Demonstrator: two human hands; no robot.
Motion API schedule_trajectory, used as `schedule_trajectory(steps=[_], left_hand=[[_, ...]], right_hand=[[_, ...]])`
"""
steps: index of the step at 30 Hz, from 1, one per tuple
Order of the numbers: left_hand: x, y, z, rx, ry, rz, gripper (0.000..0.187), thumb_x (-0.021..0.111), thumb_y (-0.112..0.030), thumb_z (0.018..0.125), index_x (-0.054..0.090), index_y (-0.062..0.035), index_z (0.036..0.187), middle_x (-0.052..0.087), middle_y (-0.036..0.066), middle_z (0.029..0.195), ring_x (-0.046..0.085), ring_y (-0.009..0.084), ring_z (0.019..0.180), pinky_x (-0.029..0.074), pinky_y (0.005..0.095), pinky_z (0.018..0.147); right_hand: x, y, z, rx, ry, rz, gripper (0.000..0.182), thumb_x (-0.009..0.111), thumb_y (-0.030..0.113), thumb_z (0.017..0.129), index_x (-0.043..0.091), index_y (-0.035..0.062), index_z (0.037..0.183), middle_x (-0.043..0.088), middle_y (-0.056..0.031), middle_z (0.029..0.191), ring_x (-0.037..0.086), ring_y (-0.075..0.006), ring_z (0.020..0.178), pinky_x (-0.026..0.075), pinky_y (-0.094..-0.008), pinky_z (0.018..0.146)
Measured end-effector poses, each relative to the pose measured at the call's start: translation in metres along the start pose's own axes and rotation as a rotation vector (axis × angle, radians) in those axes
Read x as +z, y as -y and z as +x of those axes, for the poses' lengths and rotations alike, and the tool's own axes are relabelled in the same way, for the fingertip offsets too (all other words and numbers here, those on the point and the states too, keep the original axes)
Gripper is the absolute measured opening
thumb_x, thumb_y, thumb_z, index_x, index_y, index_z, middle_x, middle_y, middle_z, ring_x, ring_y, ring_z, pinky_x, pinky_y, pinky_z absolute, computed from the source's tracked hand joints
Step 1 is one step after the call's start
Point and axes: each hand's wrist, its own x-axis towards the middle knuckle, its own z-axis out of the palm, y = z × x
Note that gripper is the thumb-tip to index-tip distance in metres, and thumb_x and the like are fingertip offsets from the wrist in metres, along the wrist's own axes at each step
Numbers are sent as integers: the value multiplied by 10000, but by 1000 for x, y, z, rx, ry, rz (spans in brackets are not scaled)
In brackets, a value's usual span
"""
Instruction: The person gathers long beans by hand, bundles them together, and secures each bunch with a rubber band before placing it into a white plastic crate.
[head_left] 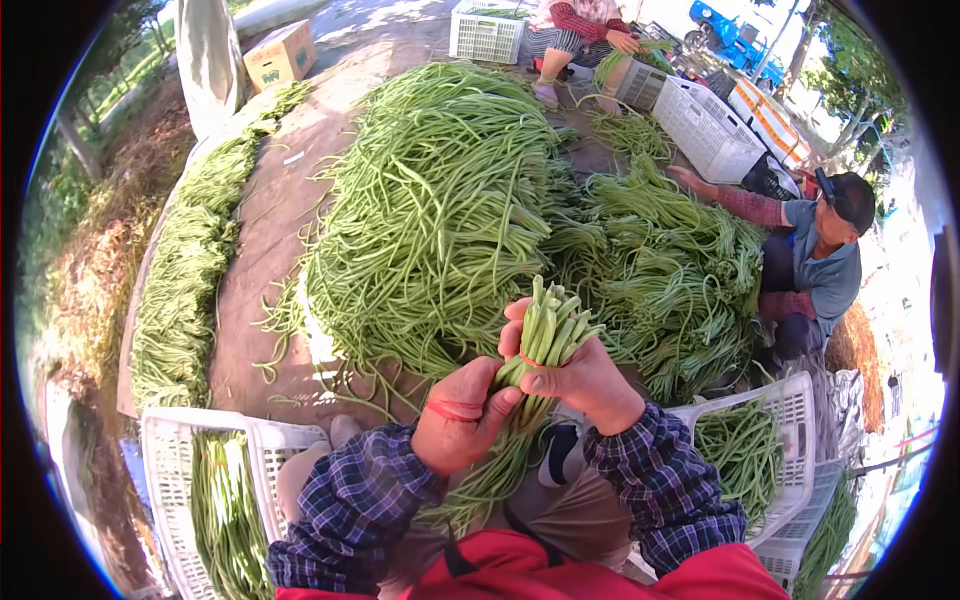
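A bundle of long green beans (545, 335) is held up in front of my body, its cut ends pointing up and its tails hanging toward my lap. A red band circles it near the top. My left hand (465, 412) is closed on the bundle's left side, with more red bands around its fingers or palm. My right hand (580, 378) grips the same bundle from the right, thumb across it by the band. Just beyond both hands lies a large heap of loose green beans (430, 210).
White crates with beans stand at my left (165, 470) and right (795, 440). Another bean pile (670, 260) lies beside a seated co-worker (825, 260). A second person (585, 35) handles beans at the back. A bean row (190, 270) runs along the left; a cardboard box (280, 56) stands behind.
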Motion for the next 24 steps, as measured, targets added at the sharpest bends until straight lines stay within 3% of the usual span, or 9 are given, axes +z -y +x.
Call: schedule_trajectory(steps=[3,6,8,17,24], left_hand=[[3,2,-3,95,-50,167,206,560,-187,903,509,-13,1003,541,99,786,522,202,669,430,304,623],[5,-3,0,151,-145,223,204,584,-118,872,504,-5,1021,539,135,804,540,267,674,437,329,610],[4,-5,3,174,-180,287,261,615,-90,809,491,-16,1026,518,159,835,548,347,718,444,392,607],[6,4,5,259,-224,453,323,611,-57,763,478,8,1050,527,165,876,536,354,782,448,417,666],[7,0,6,199,-240,285,265,625,-77,778,512,-5,1006,533,165,869,547,354,761,455,396,646]], right_hand=[[5,3,-2,109,-38,-2,675,800,56,674,441,36,1245,566,-42,1000,554,-122,937,488,-260,791],[1,-3,-1,37,-38,-71,652,794,66,686,441,47,1235,564,-47,1011,568,-121,907,507,-261,765],[-2,-5,-1,41,-46,-68,656,795,76,687,437,51,1236,564,-48,1014,568,-121,907,507,-260,763],[-3,-8,1,11,-48,-45,659,796,140,698,436,56,1244,567,-44,1027,555,-121,918,482,-259,799],[-5,-6,-1,0,-46,-60,648,783,213,721,447,58,1254,568,-33,1030,543,-119,934,450,-259,818]])
